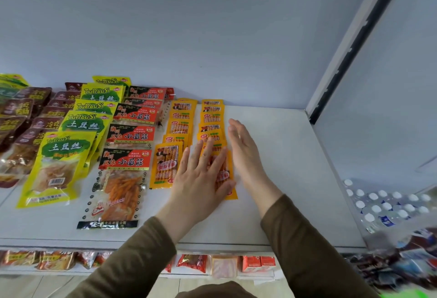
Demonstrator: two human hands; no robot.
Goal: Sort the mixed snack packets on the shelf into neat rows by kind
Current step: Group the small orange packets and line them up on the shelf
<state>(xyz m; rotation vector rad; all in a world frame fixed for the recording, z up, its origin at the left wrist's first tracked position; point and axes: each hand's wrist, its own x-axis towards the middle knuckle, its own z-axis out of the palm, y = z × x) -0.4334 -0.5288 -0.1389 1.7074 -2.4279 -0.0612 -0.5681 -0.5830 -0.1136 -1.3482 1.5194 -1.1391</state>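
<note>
Two hands: flat, fingers straight, nothing gripped.
Left hand [201, 179]: pressed on orange row [214, 132], steadying it.
Right hand [243, 151]: edge-on beside row, squaring it.

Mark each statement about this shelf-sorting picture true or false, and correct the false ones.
1. The left hand lies flat on the nearest packet in the right-hand orange row. True.
2. The right hand grips a packet. False: it is straight-fingered, edge-on beside that row, holding nothing.
3. The yellow TuDouSi packets lie left of the red-and-black packets. True.
4. The shelf right of the hands is piled with packets. False: no packets lie there.
</note>
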